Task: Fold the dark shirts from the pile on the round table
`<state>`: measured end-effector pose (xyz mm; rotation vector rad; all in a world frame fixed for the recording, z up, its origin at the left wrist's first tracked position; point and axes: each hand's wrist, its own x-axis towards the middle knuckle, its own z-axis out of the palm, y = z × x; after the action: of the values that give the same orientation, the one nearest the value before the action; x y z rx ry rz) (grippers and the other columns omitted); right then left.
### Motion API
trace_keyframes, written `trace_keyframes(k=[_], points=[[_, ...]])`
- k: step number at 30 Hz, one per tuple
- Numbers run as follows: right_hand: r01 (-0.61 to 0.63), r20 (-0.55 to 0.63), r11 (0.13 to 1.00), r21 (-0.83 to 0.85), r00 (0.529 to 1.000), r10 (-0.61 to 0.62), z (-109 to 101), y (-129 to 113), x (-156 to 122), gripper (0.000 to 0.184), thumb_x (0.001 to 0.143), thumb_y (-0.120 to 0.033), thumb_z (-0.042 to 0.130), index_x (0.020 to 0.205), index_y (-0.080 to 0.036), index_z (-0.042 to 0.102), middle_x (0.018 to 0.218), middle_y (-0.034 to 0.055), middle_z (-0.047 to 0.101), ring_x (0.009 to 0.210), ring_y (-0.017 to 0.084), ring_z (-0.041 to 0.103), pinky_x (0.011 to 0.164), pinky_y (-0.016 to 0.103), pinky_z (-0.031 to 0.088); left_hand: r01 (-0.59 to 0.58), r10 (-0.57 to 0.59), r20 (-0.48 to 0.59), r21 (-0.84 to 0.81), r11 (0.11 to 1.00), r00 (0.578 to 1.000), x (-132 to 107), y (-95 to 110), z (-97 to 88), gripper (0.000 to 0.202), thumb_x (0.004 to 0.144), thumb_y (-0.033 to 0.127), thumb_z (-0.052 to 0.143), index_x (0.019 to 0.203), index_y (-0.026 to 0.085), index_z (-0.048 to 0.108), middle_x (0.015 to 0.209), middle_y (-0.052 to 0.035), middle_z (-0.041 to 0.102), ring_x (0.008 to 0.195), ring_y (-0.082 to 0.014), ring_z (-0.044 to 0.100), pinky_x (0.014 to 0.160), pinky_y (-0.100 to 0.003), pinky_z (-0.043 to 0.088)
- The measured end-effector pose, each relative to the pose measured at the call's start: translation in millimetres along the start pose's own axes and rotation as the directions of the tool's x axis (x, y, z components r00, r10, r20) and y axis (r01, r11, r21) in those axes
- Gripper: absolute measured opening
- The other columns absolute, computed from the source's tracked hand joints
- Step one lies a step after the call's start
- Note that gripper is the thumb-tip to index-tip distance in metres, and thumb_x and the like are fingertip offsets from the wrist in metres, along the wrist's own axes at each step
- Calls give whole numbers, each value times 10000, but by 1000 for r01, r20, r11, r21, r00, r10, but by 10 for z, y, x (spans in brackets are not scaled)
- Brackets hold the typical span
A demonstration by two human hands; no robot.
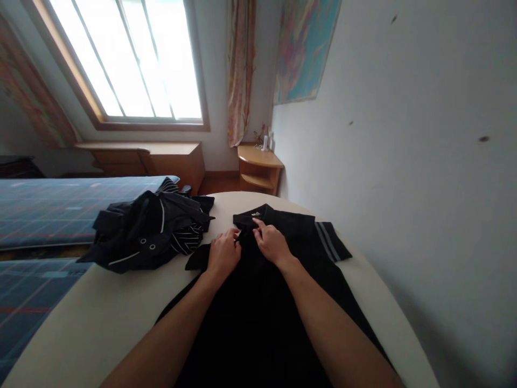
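A black polo shirt [283, 302] lies spread flat on a round white table [109, 318], collar pointing away from me. A grey-striped sleeve [329, 240] sticks out to the right. My left hand [223, 254] and my right hand [271, 242] meet at the shirt's placket just below the collar [258, 215]. Both pinch the fabric there with curled fingers, as if on a button, though the button itself is too small to make out.
A heap of dark clothes [151, 231] with white stripes and piping sits on the table's left. Beyond are beds with blue plaid covers [60, 207], a wooden cabinet [161, 159] under a window, a corner shelf [258, 167] and a white wall at right.
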<state>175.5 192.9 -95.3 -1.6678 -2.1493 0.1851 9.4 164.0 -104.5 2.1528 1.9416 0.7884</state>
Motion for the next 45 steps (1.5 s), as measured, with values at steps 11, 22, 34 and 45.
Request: trace_keyframes(k=[11, 22, 34, 45], points=[[366, -56, 931, 8, 929, -365, 63, 23, 13, 468, 1031, -279, 350, 1492, -255, 433, 1553, 36, 427, 1419, 192, 364, 1172, 391, 260, -132, 118, -95, -157, 979, 988, -8, 27, 85, 311, 864, 39, 461, 1106, 212, 551, 1055, -62, 660, 995, -204, 647, 921, -321, 498], [-8, -119, 997, -82, 993, -2, 119, -26, -14, 498, 1052, -432, 288, 1503, -264, 415, 1499, 95, 495, 1296, 250, 507, 1105, 429, 279, -233, 170, -276, -218, 948, 946, -39, 92, 52, 351, 782, 2, 468, 1045, 226, 535, 1075, -53, 617, 1049, -207, 592, 962, -333, 483], [101, -191, 993, -63, 975, -111, 25, 41, -15, 399, 1014, -394, 442, 1374, -272, 564, 1359, 82, 616, 1204, 248, 550, 1075, 428, 267, -266, 193, -256, -291, 919, 947, -85, 104, 95, 319, 882, 95, 487, 1168, 236, 485, 1122, -41, 614, 970, -165, 632, 922, -311, 501], [418, -106, 908, 43, 905, -411, 29, 88, -36, 274, 996, -217, 462, 1163, -294, 665, 1409, 40, 580, 1267, 199, 504, 1080, 408, 236, -303, 230, -254, -307, 902, 940, -91, 92, 99, 398, 872, 57, 463, 1221, 247, 461, 1246, -48, 594, 1081, -167, 632, 940, -302, 503]])
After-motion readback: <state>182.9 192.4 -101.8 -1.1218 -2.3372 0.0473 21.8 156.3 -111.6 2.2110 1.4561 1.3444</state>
